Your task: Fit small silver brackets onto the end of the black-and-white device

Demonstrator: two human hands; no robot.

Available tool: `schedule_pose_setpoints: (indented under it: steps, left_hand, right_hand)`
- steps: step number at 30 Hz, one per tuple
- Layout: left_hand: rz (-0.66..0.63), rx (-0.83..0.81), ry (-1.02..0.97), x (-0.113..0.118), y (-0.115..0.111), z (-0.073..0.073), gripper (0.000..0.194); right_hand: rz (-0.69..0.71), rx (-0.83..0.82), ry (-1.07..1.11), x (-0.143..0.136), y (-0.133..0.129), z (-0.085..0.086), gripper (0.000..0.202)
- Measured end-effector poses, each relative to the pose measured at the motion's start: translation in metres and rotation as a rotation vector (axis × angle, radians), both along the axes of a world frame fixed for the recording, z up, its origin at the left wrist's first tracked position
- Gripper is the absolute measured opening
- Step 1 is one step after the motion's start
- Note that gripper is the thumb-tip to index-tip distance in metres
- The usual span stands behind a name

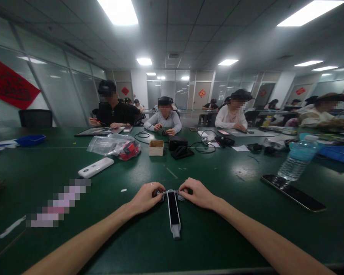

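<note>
A narrow device (174, 210) with a white rim, a long black face and a grey near end lies on the table in front of me. My left hand (147, 196) is closed at its far left side, thumb and fingers around a small dark grey part (159, 195). On the other side, my right hand (197, 193) pinches a similar small grey part (181, 196). Thin pieces seem to link both parts to the device's far end; whether they are joined is too small to tell. My fingertips partly hide both parts.
Farther off on the green table (137, 244) are a white oblong device (96, 168), a plastic bag (114, 146) with red contents and a small open box (156, 148). To the right, a water bottle (298, 157) stands by a black phone (294, 193). Several people sit opposite.
</note>
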State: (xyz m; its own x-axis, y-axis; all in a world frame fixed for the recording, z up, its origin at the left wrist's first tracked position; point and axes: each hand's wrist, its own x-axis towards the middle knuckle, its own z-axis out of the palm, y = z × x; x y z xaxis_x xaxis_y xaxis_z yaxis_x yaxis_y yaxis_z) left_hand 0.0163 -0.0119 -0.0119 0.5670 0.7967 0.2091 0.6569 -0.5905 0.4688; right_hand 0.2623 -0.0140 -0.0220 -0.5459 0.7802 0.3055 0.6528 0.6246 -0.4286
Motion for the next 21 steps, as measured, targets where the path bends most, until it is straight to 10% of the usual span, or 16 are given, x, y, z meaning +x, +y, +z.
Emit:
schedule_pose_setpoints:
  steps: [21]
  left_hand:
    - [0.024, -0.013, -0.015, -0.0005, -0.0022, 0.0002, 0.020]
  right_hand:
    - [-0.028, -0.036, 0.021, -0.0020, -0.0014, 0.0024, 0.017]
